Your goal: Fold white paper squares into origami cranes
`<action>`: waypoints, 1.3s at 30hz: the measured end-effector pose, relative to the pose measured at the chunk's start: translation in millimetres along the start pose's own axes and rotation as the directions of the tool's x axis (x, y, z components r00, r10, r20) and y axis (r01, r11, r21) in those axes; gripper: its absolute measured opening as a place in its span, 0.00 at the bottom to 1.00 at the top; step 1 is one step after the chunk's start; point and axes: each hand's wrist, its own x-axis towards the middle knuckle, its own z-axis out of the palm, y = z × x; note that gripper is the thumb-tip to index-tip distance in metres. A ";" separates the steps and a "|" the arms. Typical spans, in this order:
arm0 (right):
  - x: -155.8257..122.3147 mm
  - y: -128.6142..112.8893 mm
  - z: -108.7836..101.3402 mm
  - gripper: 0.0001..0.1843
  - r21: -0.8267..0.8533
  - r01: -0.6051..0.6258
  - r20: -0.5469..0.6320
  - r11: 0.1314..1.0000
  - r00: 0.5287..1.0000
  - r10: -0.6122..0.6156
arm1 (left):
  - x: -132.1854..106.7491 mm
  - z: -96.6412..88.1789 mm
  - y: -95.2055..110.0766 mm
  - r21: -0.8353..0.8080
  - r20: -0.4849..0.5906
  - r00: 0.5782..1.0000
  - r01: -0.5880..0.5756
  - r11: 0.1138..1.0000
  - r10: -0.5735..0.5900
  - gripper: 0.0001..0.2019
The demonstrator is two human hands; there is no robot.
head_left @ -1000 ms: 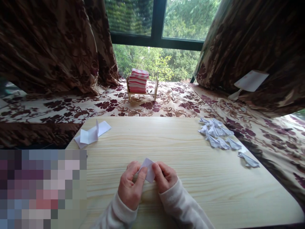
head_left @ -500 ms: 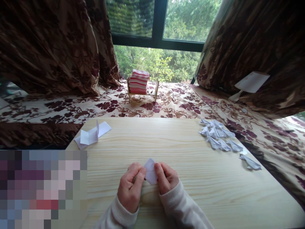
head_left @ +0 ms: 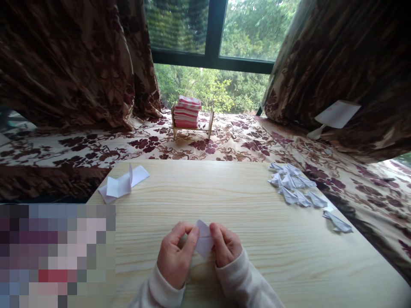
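Between my two hands is a small folded piece of white paper, roughly diamond-shaped, with a crease across its middle. My left hand pinches its left side, thumb on top. On the opposite side, my right hand grips the edge between thumb and curled fingers. Both hands are just above the near part of the wooden table; the fingertips under the paper are hidden.
Several folded white paper pieces lie at the table's right edge, one apart from the rest. Creased paper sheets stand at the far left. Behind, a small wooden rack holds folded striped cloths. A white lamp stands at right.
The paper has tilted slightly, and its crease shows more clearly between my fingers. Both hands keep their pinch. The whole view has shifted down a little.
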 end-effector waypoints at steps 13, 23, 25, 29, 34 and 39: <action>-3.0 -1.4 -2.6 0.13 0.163 0.013 -0.175 0.986 0.984 0.016 | 5.0 -1.1 0.3 -0.110 -0.039 0.982 0.179 0.978 -0.185 0.12; -9.9 -5.3 -4.5 0.05 0.156 0.093 -0.102 0.983 0.992 -0.078 | 4.1 -5.4 2.1 -0.194 0.035 0.957 0.289 0.938 -0.288 0.11; -10.1 -5.9 -3.5 0.06 0.179 0.088 -0.119 0.980 0.991 -0.067 | 2.6 -4.0 0.6 -0.222 -0.034 0.950 0.297 0.929 -0.311 0.11; -11.8 -3.9 -0.3 0.10 0.157 0.070 -0.106 0.985 0.993 -0.054 | 2.9 -3.1 -3.6 -0.277 -0.067 0.947 0.285 0.918 -0.314 0.10; -10.6 3.6 1.3 0.08 0.092 0.092 -0.111 0.992 0.991 -0.081 | 1.3 -5.6 -3.4 -0.261 0.087 0.952 0.305 0.916 -0.293 0.13; -9.6 6.9 0.1 0.08 0.126 0.128 -0.120 0.984 0.986 -0.113 | -3.4 -10.0 0.8 -0.088 0.223 0.921 0.345 0.935 -0.319 0.10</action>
